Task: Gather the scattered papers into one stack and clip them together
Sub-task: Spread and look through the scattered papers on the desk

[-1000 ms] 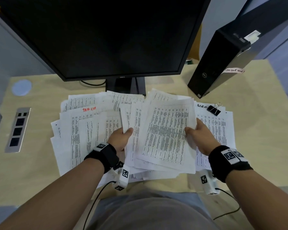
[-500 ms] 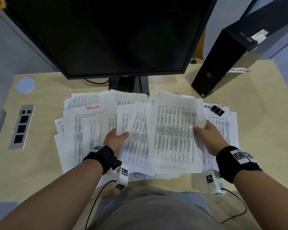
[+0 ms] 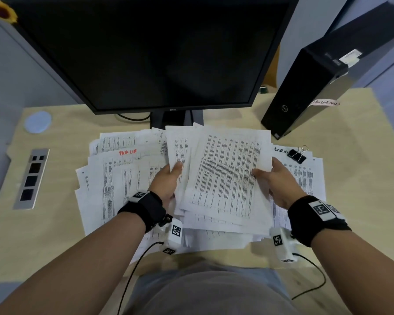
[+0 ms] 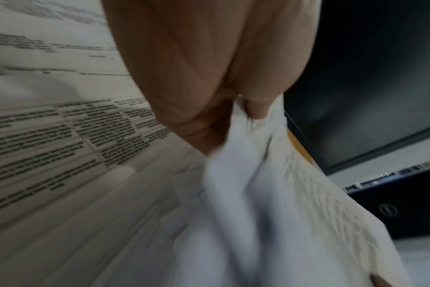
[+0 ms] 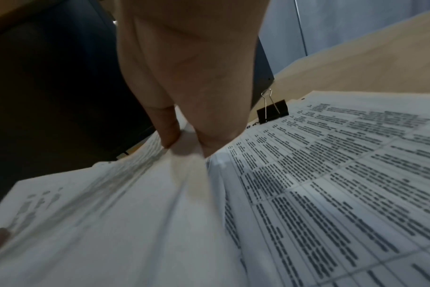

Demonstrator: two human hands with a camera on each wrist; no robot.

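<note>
A loose bundle of printed papers (image 3: 225, 176) is lifted off the desk between my two hands. My left hand (image 3: 168, 178) pinches the bundle's left edge, thumb on top; the pinched sheets (image 4: 246, 174) show blurred in the left wrist view. My right hand (image 3: 273, 176) pinches the right edge, thumb lying on the top sheet (image 5: 98, 203). More printed sheets (image 3: 123, 178) lie scattered flat on the desk to the left, and others (image 3: 305, 173) to the right. A black binder clip (image 3: 296, 155) rests on the far right sheets, seen too as the clip (image 5: 273, 112) just past my right fingers.
A dark monitor (image 3: 146, 53) stands right behind the papers on its stand (image 3: 175, 119). A black desktop computer (image 3: 316, 87) leans at the back right. A metal socket panel (image 3: 31, 178) and a round cap (image 3: 38, 121) sit in the wooden desk (image 3: 362, 167) at the left.
Both hands have lifted the bundle and drawn its sheets closer together; the left hand slid up the left edge and the right thumb moved onto the top sheet.
</note>
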